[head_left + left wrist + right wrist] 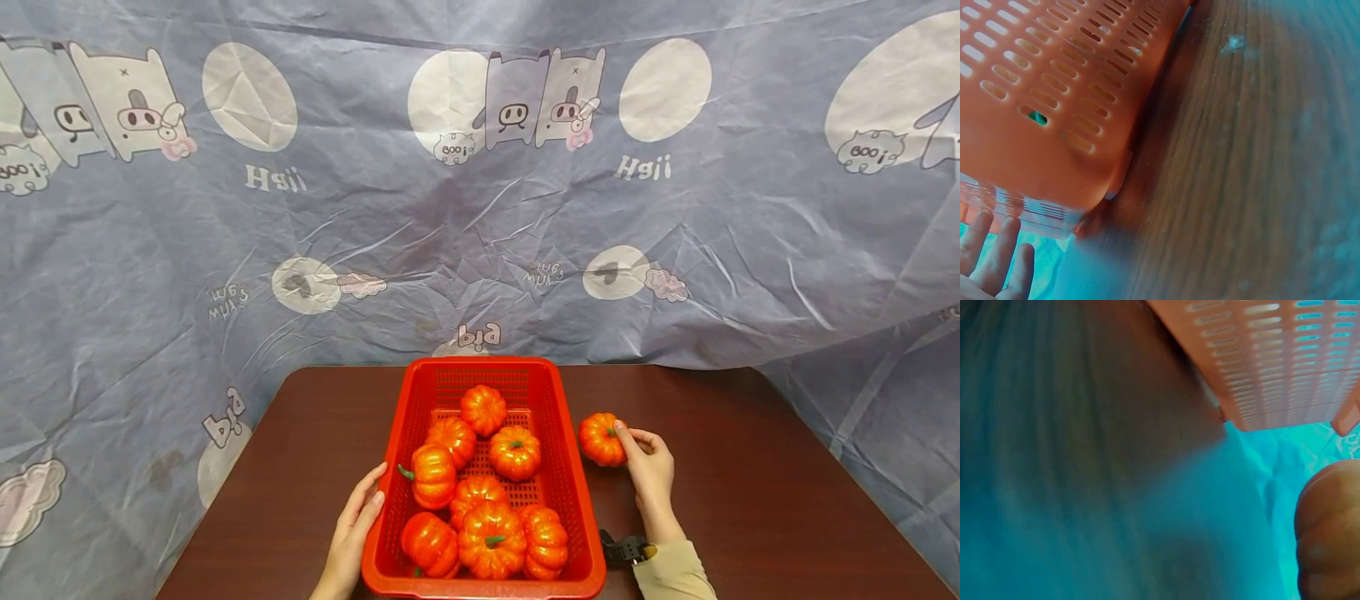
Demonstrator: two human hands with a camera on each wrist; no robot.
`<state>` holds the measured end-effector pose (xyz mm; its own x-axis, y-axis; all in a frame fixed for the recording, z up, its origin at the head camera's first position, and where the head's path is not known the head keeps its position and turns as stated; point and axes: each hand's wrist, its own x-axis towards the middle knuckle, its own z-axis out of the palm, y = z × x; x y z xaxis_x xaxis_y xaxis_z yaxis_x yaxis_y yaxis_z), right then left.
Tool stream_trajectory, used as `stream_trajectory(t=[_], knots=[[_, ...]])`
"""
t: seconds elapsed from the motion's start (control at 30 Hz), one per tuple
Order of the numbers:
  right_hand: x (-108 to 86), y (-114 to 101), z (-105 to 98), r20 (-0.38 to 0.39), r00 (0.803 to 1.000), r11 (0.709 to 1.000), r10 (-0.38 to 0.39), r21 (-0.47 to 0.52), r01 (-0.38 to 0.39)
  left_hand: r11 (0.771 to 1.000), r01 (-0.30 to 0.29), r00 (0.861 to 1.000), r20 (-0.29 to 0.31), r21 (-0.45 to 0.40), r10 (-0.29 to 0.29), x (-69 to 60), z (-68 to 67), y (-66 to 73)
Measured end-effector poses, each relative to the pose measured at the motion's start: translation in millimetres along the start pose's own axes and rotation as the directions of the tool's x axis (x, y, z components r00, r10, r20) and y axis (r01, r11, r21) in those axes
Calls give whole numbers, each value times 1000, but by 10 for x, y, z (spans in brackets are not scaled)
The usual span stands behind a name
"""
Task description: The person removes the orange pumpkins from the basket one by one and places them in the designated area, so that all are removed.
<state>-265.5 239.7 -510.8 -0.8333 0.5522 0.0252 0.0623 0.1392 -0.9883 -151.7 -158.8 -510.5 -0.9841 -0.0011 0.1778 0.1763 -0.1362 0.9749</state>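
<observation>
A red plastic basket (576, 500) with slotted walls holds several glossy orange pumpkins (516, 454) with green stems. My left hand (352, 525) is at the basket's left side, fingers extended against the outer wall. In the left wrist view the fingertips (1007, 234) show beside the slotted wall. To the right of the basket my right hand (651, 471) pinches a small orange pumpkin (598, 440), its thumb on top near the stem. The other fingers are partly hidden behind it. A rounded, ribbed shape at the right wrist view's lower right looks like that pumpkin.
Everything stands on a dark brown wooden table (750, 467). Behind and around it hangs a grey-blue cloth (480, 217) with cartoon prints, meeting the table's back edge. A black band (622, 548) is on my right wrist, next to the basket's wall.
</observation>
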Motion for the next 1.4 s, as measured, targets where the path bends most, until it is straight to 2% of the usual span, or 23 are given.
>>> stream_trajectory(t=[0.07,0.3,0.4,0.47,0.53,0.57,0.67,0.77,0.87,0.93,1.03,1.07,1.27,1.4], knots=[[5,16,1,-2,1000,999,-26,-20,26,1000,-2,1000,3,-1,2,-2,-1,0],[15,46,-17,12,999,993,-36,-108,37,1000,-16,1000,10,-6,16,-8,-4,5],[26,47,-36,75,997,991,-32,-124,41,1000,-20,1000,13,-5,20,-9,-5,4],[42,40,-62,159,987,990,-23,-137,45,1000,-21,1000,12,-2,21,-10,-5,2],[63,21,-98,272,962,988,-5,-148,48,1000,-22,1000,11,0,22,-10,-5,0],[73,8,-120,336,942,989,5,-144,46,1000,-22,1000,10,1,22,-10,-5,-2],[94,-51,-188,500,865,993,33,-116,30,1000,-23,1000,11,4,23,-10,-4,-6],[97,-109,-239,604,796,997,41,-79,9,1000,-25,1000,12,5,25,-11,-4,-9],[94,-129,-268,649,760,997,16,-70,39,1000,-25,1000,12,4,25,-12,-4,-10],[94,-117,-271,659,752,994,-10,-77,80,1000,-27,1000,11,4,27,-13,-4,-11],[102,-78,-249,650,759,988,-37,-89,125,999,-32,999,7,7,32,-14,-5,-12],[105,-65,-234,639,768,986,-43,-95,134,999,-33,999,6,7,33,-14,-4,-12],[110,-7,-155,544,837,978,-52,-141,152,1000,-28,1000,9,-5,29,-15,-3,-12],[106,25,-120,479,877,976,-49,-163,143,999,-33,999,10,-6,33,-13,-1,-16]])
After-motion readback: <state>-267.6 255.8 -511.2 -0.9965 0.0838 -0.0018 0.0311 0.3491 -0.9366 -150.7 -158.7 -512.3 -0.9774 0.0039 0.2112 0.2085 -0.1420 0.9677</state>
